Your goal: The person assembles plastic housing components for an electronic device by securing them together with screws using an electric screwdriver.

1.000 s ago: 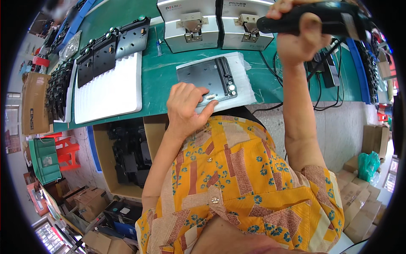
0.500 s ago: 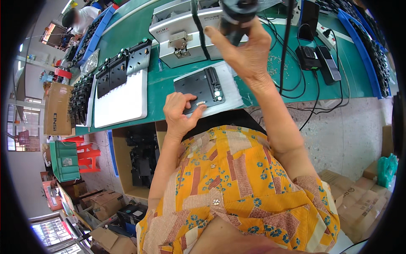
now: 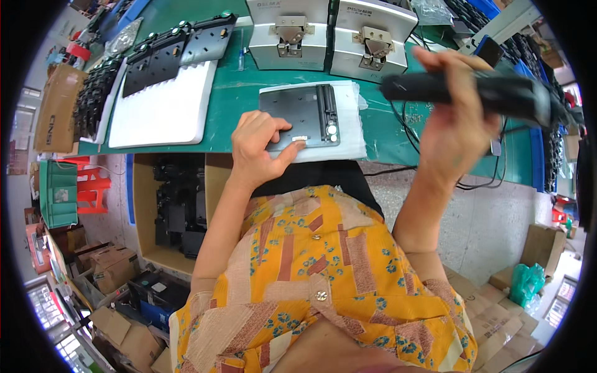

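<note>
A flat black plate (image 3: 298,105) lies on a white foam sheet (image 3: 352,118) at the table's near edge. A black cylinder part with silver round ends (image 3: 328,112) runs along its right side. My left hand (image 3: 258,143) grips the plate's near left part, fingers curled on top, thumb beside a small whitish piece (image 3: 300,138). To the right, my right hand (image 3: 457,124) is wrapped round a long black electric screwdriver (image 3: 429,88), raised above the table and held nearly level. Motion smears the hand and the tool, and the tool's tip cannot be made out.
Two silver metal boxes with latches (image 3: 289,46) stand behind the plate. On the left, several black plates (image 3: 158,65) lean on a white foam block (image 3: 165,112). Black cables (image 3: 404,127) cross the right side. A cardboard box of black parts (image 3: 146,211) stands below the table.
My right hand has swung right and nearer with the screwdriver, away from above the silver boxes. The whole view has shifted; my left hand stays on the plate.
</note>
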The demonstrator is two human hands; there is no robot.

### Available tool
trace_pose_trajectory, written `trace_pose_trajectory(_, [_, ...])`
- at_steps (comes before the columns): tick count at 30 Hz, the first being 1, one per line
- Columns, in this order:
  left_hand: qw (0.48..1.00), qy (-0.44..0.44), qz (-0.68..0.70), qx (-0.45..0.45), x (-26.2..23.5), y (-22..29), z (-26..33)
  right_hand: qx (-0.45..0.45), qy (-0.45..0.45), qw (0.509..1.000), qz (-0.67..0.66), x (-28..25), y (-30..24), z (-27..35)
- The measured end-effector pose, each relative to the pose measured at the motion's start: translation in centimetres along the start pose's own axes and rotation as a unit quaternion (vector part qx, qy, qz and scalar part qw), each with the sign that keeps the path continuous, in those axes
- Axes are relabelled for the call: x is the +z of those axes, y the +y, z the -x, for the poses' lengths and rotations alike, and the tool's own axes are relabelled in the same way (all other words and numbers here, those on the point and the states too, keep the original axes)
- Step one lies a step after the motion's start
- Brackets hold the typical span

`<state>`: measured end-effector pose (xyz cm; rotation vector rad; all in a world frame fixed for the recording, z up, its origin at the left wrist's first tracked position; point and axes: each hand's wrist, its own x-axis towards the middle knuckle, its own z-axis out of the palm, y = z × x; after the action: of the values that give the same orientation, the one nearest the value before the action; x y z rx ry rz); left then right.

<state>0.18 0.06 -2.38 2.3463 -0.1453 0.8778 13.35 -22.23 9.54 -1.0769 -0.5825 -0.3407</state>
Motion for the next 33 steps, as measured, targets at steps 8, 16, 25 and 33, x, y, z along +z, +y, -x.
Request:
trace_pose_trajectory(8, [0.999,-0.042,0.003,0.016,-0.5,-0.3,0.0,-0.105,-0.055,0.993,-0.001,-3.3,1.0,0.0])
trace_pose_trajectory(16, [0.998,-0.063,-0.016,0.002,-0.4,-0.4,-0.3,-0.106,-0.110,0.988,0.022,-3.3,3.4,0.5])
trace_pose_trajectory(25, [0.998,-0.068,-0.011,-0.002,-0.5,-0.3,-0.4,-0.141,-0.129,0.981,0.029,-2.5,4.9,-1.1])
trace_pose_trajectory(33, [0.996,-0.086,0.001,-0.007,-0.8,-0.3,-0.5,-0.135,-0.168,0.975,0.061,-2.4,5.3,-1.5])
